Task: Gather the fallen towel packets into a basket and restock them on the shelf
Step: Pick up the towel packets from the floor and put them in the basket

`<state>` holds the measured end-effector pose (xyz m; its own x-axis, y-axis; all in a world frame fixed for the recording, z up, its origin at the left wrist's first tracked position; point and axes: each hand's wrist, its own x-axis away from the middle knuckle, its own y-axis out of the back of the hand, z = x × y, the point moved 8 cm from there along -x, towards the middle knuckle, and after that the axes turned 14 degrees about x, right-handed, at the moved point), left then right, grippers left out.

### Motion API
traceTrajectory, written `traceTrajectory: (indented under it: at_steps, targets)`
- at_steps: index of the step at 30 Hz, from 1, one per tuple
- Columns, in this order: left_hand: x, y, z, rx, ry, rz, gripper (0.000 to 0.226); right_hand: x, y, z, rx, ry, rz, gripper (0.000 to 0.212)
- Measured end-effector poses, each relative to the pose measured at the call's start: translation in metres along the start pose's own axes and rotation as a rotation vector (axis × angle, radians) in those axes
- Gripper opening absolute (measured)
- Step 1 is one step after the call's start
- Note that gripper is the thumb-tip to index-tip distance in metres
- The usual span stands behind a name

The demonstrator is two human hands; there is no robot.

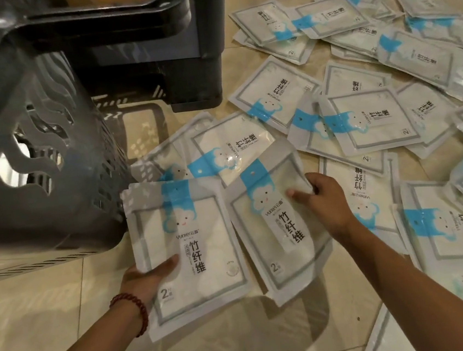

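My left hand point(145, 280) grips a white towel packet with a blue cloud figure point(186, 243) by its left edge, thumb on the front; more packet edges show stacked behind it. My right hand point(322, 198) pinches a second packet point(276, 227) at its right edge and holds it tilted beside the first. Both packets are lifted above the floor. A dark grey slotted basket point(37, 155) stands at the left, just beyond the left-hand packet. Several more packets point(373, 120) lie scattered over the floor to the right and behind.
A stack of dark plastic crates point(154, 54) stands behind the basket at the top centre. The floor is beige tile point(38, 304). Loose packets cover most of the right half, up to the right edge of view.
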<state>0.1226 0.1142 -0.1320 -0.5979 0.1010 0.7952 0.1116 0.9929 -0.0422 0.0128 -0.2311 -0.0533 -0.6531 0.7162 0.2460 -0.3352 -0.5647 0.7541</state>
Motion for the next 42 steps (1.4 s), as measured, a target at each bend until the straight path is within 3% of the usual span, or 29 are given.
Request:
traceTrajectory:
  at_steps: [5, 8, 12, 17, 19, 23, 24, 26, 28, 32, 35, 38, 40, 42]
  targets:
    - [-0.001, -0.002, 0.0, 0.011, 0.016, 0.015, 0.032, 0.01, -0.006, 0.003, -0.276, -0.091, -0.171, 0.007]
    - [-0.003, -0.001, -0.001, 0.007, 0.011, 0.021, 0.037, 0.017, -0.029, 0.008, -0.345, -0.127, -0.105, 0.003]
    - [-0.004, -0.001, -0.002, 0.034, 0.041, 0.024, 0.069, 0.03, -0.084, 0.029, -0.188, -0.098, 0.069, 0.01]
    - [-0.006, -0.01, -0.004, 0.027, 0.03, 0.084, 0.065, 0.043, -0.149, 0.05, 0.01, -0.052, 0.382, 0.027]
    - [-0.007, -0.012, -0.005, 0.014, 0.007, 0.084, 0.061, 0.032, -0.143, 0.054, 0.118, -0.012, 0.325, 0.032]
    - [-0.009, -0.01, -0.005, 0.003, -0.033, 0.071, 0.055, -0.019, -0.093, 0.059, 0.354, 0.121, -0.073, 0.03]
    - [-0.01, -0.009, -0.005, 0.006, -0.039, 0.067, 0.055, -0.033, -0.092, 0.056, 0.487, 0.157, -0.044, 0.042]
    - [-0.012, -0.006, -0.005, -0.001, -0.041, 0.062, 0.054, -0.052, -0.103, 0.042, 0.779, 0.215, 0.189, 0.062]
    - [-0.013, -0.004, -0.006, -0.014, -0.048, 0.067, 0.052, -0.056, -0.112, 0.027, 0.898, 0.239, 0.315, 0.063]
    - [-0.013, 0.004, -0.004, -0.026, -0.055, 0.048, 0.051, -0.026, -0.112, 0.025, 0.963, 0.291, 0.131, 0.054]
    - [-0.013, 0.006, -0.002, -0.024, -0.054, 0.024, 0.047, 0.015, -0.111, 0.028, 0.941, 0.399, 0.088, 0.032]
    - [-0.013, 0.005, -0.004, -0.021, -0.061, 0.021, 0.04, 0.049, -0.116, 0.021, 0.842, 0.553, 0.294, 0.023]
    - [-0.013, 0.005, -0.004, -0.02, -0.065, 0.022, 0.039, 0.052, -0.109, 0.01, 0.663, 0.459, 0.479, 0.025]
    - [-0.012, 0.003, -0.003, -0.014, -0.062, 0.023, 0.038, 0.035, -0.089, 0.007, 0.545, 0.343, 0.393, 0.027]
